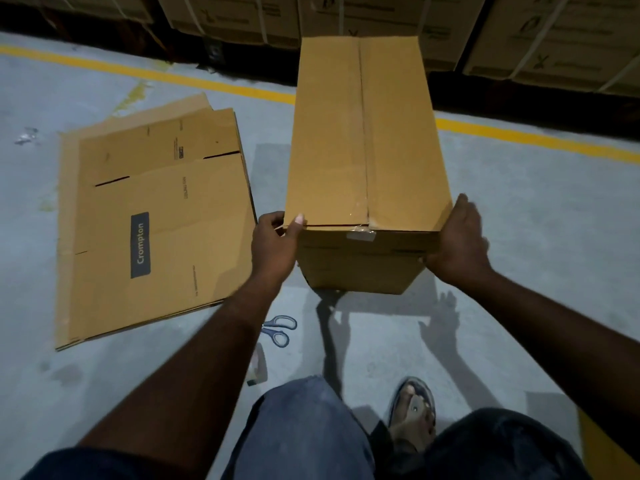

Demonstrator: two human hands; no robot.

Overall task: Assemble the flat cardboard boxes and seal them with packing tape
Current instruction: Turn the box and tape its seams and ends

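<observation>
An assembled brown cardboard box (332, 140) is held off the floor in front of me, its long top face up, with clear tape along the centre seam and over the near edge. My left hand (275, 247) grips its near left corner, thumb on top. My right hand (459, 242) clasps the near right corner. A stack of flat cardboard boxes (156, 216) printed "Crompton" lies on the floor to the left. A roll of packing tape (258, 370) lies on the floor, partly hidden behind my left forearm.
Blue-handled scissors (280, 329) lie on the grey concrete floor (540, 237) below the box. A yellow floor line (533, 136) runs across. Strapped cartons (554, 39) are stacked along the far side. My knees and a sandalled foot (414, 410) fill the bottom.
</observation>
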